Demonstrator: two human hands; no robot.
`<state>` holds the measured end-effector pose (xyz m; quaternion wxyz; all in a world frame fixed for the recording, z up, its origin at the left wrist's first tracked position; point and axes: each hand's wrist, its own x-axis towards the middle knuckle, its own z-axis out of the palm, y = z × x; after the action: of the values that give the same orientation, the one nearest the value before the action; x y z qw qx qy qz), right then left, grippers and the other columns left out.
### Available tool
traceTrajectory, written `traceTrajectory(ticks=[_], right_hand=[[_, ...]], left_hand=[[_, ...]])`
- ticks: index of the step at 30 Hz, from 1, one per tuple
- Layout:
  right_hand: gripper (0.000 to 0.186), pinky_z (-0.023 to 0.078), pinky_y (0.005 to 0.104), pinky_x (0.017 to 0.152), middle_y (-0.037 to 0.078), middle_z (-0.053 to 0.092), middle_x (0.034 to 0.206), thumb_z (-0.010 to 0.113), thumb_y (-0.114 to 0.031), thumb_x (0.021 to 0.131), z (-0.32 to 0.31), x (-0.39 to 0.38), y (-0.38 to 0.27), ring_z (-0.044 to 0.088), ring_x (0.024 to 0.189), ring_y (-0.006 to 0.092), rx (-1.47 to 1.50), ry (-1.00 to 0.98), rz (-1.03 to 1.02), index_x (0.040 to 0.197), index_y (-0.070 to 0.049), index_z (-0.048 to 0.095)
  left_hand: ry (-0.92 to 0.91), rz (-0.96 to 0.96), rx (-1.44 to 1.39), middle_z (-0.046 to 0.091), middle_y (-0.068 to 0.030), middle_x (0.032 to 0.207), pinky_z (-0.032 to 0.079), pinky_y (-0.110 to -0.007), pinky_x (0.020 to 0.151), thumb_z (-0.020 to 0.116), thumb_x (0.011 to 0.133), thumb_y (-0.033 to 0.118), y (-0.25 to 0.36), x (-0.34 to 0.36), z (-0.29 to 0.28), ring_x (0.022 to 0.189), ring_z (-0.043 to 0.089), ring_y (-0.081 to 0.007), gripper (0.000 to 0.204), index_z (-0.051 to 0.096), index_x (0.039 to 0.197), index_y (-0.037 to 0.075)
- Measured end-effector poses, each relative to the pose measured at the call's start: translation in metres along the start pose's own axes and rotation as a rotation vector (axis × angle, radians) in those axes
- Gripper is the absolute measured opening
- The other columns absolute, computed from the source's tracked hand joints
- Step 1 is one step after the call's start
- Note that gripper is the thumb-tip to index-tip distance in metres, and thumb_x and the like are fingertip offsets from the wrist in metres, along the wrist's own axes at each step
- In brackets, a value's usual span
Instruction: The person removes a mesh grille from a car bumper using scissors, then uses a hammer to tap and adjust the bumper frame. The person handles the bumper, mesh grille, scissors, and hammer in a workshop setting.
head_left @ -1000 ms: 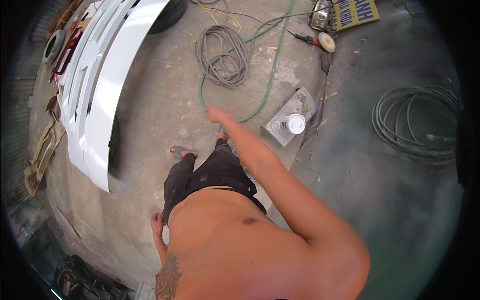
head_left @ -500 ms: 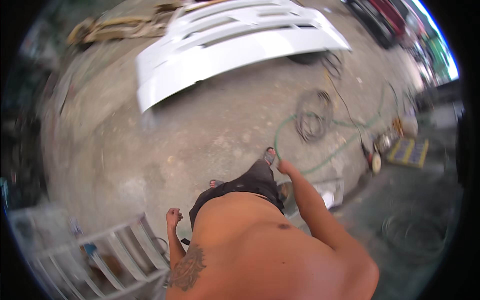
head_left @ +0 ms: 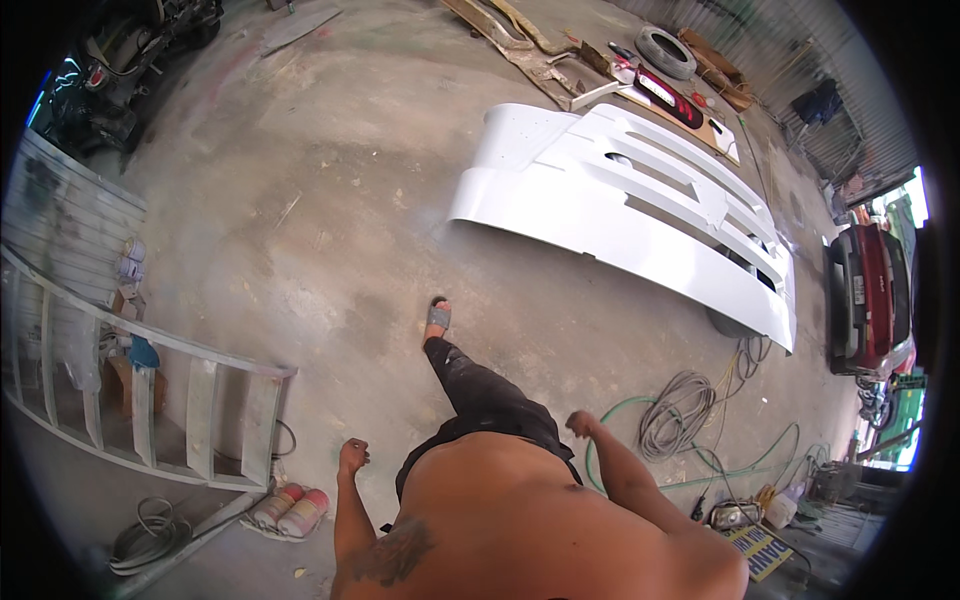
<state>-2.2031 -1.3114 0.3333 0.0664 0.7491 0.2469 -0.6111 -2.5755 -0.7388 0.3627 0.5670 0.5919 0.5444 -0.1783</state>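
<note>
My left hand (head_left: 353,456) hangs beside my left hip, its fingers loosely curled, nothing seen in them. On the other side my right hand (head_left: 580,424) hangs by my right hip, fingers also curled in, with nothing visible in the grip. Neither hand touches anything. A green hose (head_left: 607,420) lies on the floor just beyond my right hand and forearm. Ahead to the right stands a large white slotted vehicle panel (head_left: 600,225), out of reach of both hands. One sandalled foot (head_left: 438,316) is forward on the concrete.
A metal ladder (head_left: 203,415) lies at the left, with two reddish canisters (head_left: 290,508) near its end. Coiled grey hose (head_left: 675,415) lies to the right. Farther off are a tire (head_left: 666,52), a red car (head_left: 872,297) and a motorcycle (head_left: 105,85).
My view has swung left, so the white panel now sits farther right and more of the ladder shows. One foot has stepped forward. Both hands remain curled by my sides.
</note>
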Motion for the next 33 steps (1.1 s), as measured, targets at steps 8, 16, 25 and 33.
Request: traceTrajectory(ticks=[8, 16, 25, 33], right_hand=[[0.036, 0.049, 0.0509, 0.095, 0.025, 0.066, 0.117, 0.055, -0.024, 0.088, -0.471, 0.133, -0.29, 0.061, 0.112, 0.0421, 0.151, 0.601, -0.047, 0.108, 0.001, 0.07], [0.034, 0.049, 0.049, 0.092, 0.027, 0.066, 0.107, 0.054, -0.026, 0.094, -0.709, 0.11, -0.581, 0.062, 0.105, 0.0427, 0.129, 0.761, -0.744, 0.117, -0.002, 0.062], [0.032, 0.052, 0.0486, 0.092, 0.023, 0.066, 0.119, 0.052, -0.011, 0.086, -0.756, 0.227, -0.493, 0.063, 0.111, 0.0389, -0.175, 0.324, -0.198, 0.111, -0.001, 0.069], [0.033, 0.051, 0.0452, 0.091, 0.021, 0.071, 0.107, 0.054, -0.024, 0.087, -0.823, 0.193, -0.412, 0.066, 0.105, 0.0374, 0.362, 0.41, 0.267, 0.103, -0.001, 0.072]], left_hand=[[0.2, -0.093, -0.247, 0.067, -0.0142, 0.072, 0.051, -0.03, 0.046, 0.059, 0.092, 0.022, 0.096, 0.016, -0.114, 0.054, 0.065, -0.0213, 0.025, 0.063, 0.103, 0.0], [0.274, -0.145, -0.447, 0.064, -0.0118, 0.075, 0.048, -0.028, 0.045, 0.057, 0.093, 0.02, 0.217, 0.094, -0.17, 0.055, 0.062, -0.0177, 0.025, 0.06, 0.105, -0.001], [0.017, 0.59, 0.176, 0.073, -0.014, 0.097, 0.052, -0.039, 0.077, 0.052, 0.098, 0.027, 0.313, 0.315, -0.222, 0.085, 0.068, -0.0276, 0.033, 0.066, 0.112, 0.001], [-0.022, -0.069, 0.101, 0.066, -0.0154, 0.069, 0.051, -0.034, 0.044, 0.059, 0.092, 0.019, 0.645, 0.5, -0.439, 0.052, 0.064, -0.0229, 0.021, 0.064, 0.099, 0.0]])
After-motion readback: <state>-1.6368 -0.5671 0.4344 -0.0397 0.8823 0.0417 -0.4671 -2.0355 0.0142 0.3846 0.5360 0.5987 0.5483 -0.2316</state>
